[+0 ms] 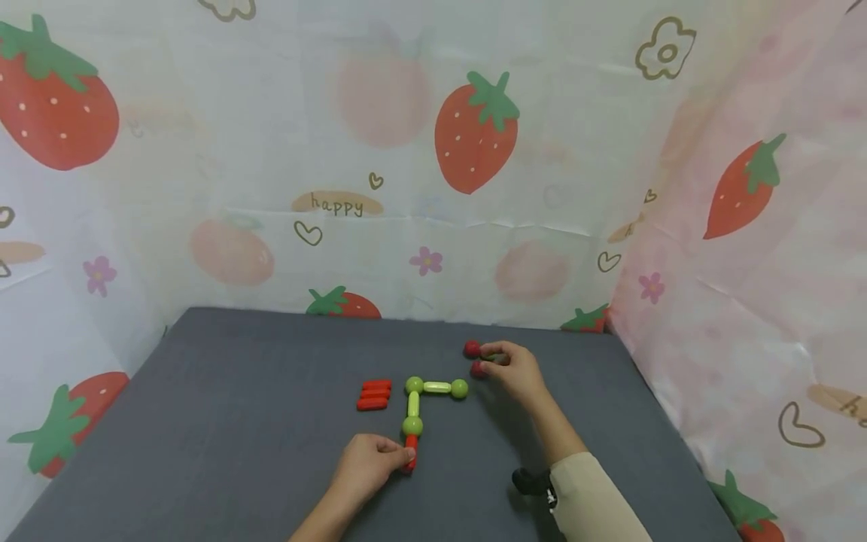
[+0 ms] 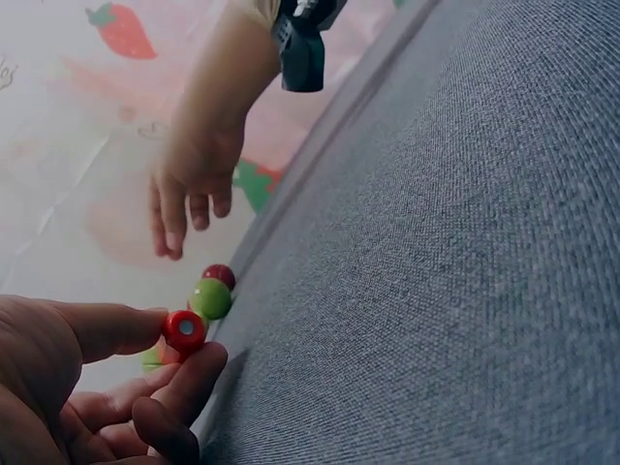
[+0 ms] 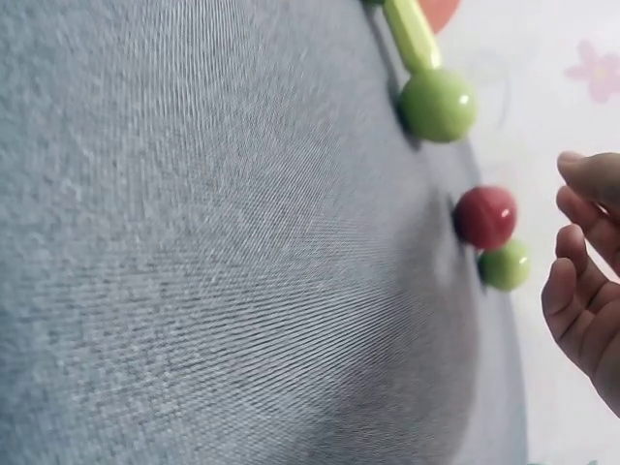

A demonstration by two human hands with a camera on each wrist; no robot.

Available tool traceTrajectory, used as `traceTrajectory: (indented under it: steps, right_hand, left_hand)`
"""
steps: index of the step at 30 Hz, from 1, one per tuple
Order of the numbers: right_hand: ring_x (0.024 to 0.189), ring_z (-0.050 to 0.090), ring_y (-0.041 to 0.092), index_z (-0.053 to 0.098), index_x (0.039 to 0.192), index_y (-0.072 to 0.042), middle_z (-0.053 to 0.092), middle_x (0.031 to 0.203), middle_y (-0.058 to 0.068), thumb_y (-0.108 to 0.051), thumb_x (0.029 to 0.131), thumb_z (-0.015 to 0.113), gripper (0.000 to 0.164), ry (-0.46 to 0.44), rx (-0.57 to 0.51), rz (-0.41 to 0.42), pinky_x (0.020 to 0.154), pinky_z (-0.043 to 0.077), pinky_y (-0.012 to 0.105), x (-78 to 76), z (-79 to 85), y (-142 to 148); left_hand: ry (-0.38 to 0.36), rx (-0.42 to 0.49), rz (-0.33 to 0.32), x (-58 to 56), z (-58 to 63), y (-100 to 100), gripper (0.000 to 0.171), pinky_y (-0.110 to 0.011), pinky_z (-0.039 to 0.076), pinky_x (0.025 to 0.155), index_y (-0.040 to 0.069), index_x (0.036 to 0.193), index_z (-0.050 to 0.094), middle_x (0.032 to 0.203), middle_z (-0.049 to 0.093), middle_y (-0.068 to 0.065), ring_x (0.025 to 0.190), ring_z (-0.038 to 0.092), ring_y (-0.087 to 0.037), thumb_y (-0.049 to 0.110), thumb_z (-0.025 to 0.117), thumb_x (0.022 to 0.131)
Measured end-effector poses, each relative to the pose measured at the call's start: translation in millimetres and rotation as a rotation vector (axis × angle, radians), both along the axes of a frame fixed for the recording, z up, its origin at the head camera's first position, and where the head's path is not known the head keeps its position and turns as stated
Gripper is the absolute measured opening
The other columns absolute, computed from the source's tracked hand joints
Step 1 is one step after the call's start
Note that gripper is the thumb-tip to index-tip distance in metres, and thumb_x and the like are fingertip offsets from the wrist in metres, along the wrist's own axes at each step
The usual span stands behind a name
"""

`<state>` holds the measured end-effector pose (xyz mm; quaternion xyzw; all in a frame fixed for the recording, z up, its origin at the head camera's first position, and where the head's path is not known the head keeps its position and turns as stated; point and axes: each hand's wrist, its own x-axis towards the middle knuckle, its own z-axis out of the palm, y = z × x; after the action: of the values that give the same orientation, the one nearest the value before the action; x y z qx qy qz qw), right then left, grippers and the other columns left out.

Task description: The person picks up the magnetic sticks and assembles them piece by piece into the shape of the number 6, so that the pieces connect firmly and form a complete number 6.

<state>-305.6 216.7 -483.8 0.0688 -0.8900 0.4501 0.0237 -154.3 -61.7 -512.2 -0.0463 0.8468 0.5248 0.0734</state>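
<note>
My left hand point(image 1: 369, 461) pinches a red rod point(image 1: 411, 444) between thumb and fingers; the rod's round end point(image 2: 184, 329) faces the left wrist camera. That rod lines up with a green ball at the near end of an L-shaped chain of green balls point(image 1: 414, 386) and light green rods point(image 1: 436, 388). To the right, my right hand point(image 1: 516, 370) hovers above loose balls, its fingers slightly bent and holding nothing. Two red balls point(image 1: 472, 348) lie by its fingertips. A green ball point(image 3: 504, 265) sits beside one red ball point(image 3: 485, 217), mostly hidden by fingers in the head view.
Several red rods point(image 1: 374, 394) lie in a stack-like row left of the chain. Everything rests on a dark grey cloth-covered table point(image 1: 223, 421). Strawberry-print curtains point(image 1: 400, 226) hang behind and along the sides. A black device point(image 1: 531, 482) is worn at my right wrist.
</note>
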Motion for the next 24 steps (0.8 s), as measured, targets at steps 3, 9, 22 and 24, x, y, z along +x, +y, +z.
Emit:
traceTrajectory:
  steps: [3, 9, 22, 24]
  right_hand:
    - [0.088, 0.062, 0.02, 0.073, 0.122, -0.012, 0.069, 0.127, 0.006, -0.016, 0.092, 0.079, 0.031, -0.029, -0.006, -0.019, 0.067, 0.049, 0.033, -5.8, -6.0, 0]
    - [0.081, 0.065, 0.02, 0.071, 0.125, -0.009, 0.068, 0.127, 0.014, -0.012, 0.091, 0.079, 0.035, -0.093, -0.061, -0.031, 0.063, 0.049, 0.033, -13.6, -17.2, -3]
    - [0.084, 0.066, 0.019, 0.072, 0.123, -0.008, 0.069, 0.123, 0.016, -0.002, 0.086, 0.079, 0.038, -0.057, -0.052, -0.057, 0.063, 0.05, 0.029, -19.9, -35.2, -7]
    - [0.088, 0.066, 0.021, 0.072, 0.125, -0.008, 0.067, 0.127, 0.017, 0.0, 0.086, 0.079, 0.04, -0.052, -0.045, -0.06, 0.065, 0.051, 0.03, -19.2, -35.9, -6]
  left_hand:
    - [-0.009, -0.004, -0.011, -0.4, -1.6, -1, 0.019, -0.03, 0.039, 0.056, 0.016, 0.079, 0.082, 0.076, 0.073, 0.005, 0.063, 0.051, -0.012, 0.035, 0.083, 0.082]
    - [-0.03, -0.004, -0.016, -2.4, -3.5, -2, 0.018, -0.03, 0.04, 0.057, 0.018, 0.077, 0.082, 0.078, 0.074, 0.006, 0.064, 0.052, -0.012, 0.036, 0.083, 0.081]
    - [-0.005, -0.023, -0.01, -1.8, -3.1, -2, 0.017, -0.03, 0.04, 0.057, 0.019, 0.076, 0.082, 0.077, 0.074, 0.006, 0.064, 0.053, -0.012, 0.036, 0.083, 0.081]
    - [-0.006, -0.024, -0.011, -1.6, -3.4, -1, 0.017, -0.03, 0.04, 0.057, 0.02, 0.076, 0.082, 0.077, 0.074, 0.006, 0.064, 0.053, -0.012, 0.036, 0.083, 0.081]
